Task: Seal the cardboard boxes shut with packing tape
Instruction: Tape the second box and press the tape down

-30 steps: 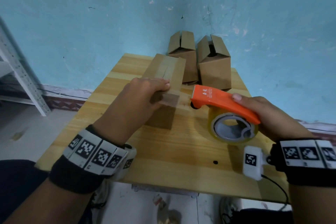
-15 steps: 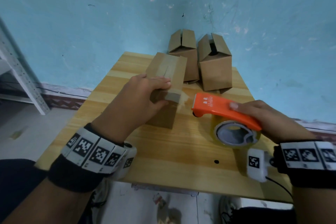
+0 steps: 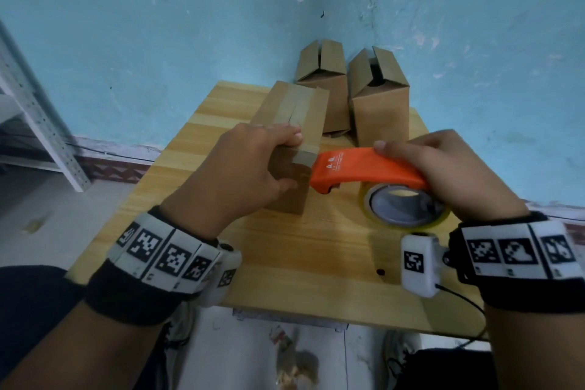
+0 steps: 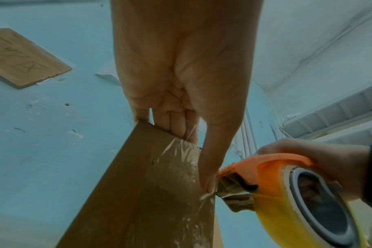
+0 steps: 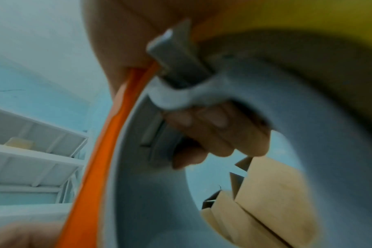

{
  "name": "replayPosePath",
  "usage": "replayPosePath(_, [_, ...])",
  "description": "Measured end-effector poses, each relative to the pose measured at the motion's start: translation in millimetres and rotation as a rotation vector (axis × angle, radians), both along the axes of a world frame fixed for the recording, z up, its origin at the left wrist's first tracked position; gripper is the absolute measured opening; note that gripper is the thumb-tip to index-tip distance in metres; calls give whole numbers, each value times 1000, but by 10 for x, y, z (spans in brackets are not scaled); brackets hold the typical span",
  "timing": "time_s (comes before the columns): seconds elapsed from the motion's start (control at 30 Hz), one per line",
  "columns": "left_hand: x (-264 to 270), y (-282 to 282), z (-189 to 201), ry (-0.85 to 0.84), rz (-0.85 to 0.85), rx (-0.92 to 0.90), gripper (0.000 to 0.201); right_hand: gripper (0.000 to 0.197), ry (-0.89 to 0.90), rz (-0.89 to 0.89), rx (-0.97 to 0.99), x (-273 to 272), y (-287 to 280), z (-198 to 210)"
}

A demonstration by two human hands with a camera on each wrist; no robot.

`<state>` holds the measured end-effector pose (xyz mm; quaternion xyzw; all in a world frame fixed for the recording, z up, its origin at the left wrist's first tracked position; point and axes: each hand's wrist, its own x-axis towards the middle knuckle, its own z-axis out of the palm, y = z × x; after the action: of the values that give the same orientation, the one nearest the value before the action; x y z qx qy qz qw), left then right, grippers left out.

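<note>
At the far left a grey shelf (image 3: 38, 123) stands against the blue wall (image 3: 158, 41). Your left hand (image 3: 250, 168) grips the near end of a taped box (image 3: 294, 111) on the table (image 3: 316, 256), fingers curled over its top edge, thumb pressing tape against the near face. Just to its right, the orange dispenser (image 3: 357, 168) has its nose touching that box's corner; your right hand (image 3: 456, 174) is wrapped around its handle and the yellowish tape roll (image 3: 408, 209). Behind, two untaped boxes (image 3: 376, 104) with raised flaps stand against the wall.
</note>
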<state>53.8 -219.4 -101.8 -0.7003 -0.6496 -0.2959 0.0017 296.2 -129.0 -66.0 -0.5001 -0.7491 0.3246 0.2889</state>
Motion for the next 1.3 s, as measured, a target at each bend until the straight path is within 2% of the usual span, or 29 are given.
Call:
replayPosePath(0.1, [-9,-8,6,-10,-1,-10,70,56,-44,4,71,-59,7,110])
replayPosePath(0.2, [-9,-8,-2,-1,5,-15,73,45,-133,26,31,-112,59,281])
replayPosePath(0.37, [-24,-5,-9,-11,11,-12,76,51,-526,146,22,-248,120,591])
replayPosePath(0.5, [-29,-16,-6,-42,19,-3,77,45,-668,241,33,-281,91,650])
replayPosePath(0.67, [-19,-26,11,-31,24,-18,78,49,-601,143,25,-290,87,603])
replayPosePath(0.77, [8,-34,41,-38,30,-34,79,48,-502,152,117,-376,100,655])
replayPosePath(0.87, [9,-60,69,-69,40,-53,80,49,-489,132,172,-491,111,720])
replayPosePath(0.97, [-1,-70,82,-84,51,-64,82,40,-469,108,258,-558,69,750])
replayPosePath(1.0, [1,-64,83,-74,54,-67,81,37,-502,97,299,-612,18,701])
replayPosePath(1.1, [-36,-38,71,-63,42,-39,67,33,-777,139,492,-864,-221,336])
replayPosePath(1.13, [-69,-33,56,-77,36,-38,64,34,-766,141,445,-911,-270,222])
replayPosePath(1.2, [-163,-22,17,-123,28,-54,66,32,-573,119,261,-868,-155,147])
replayPosePath(1.3, [-205,-22,22,-137,2,-106,72,33,-363,58,46,-577,55,314])
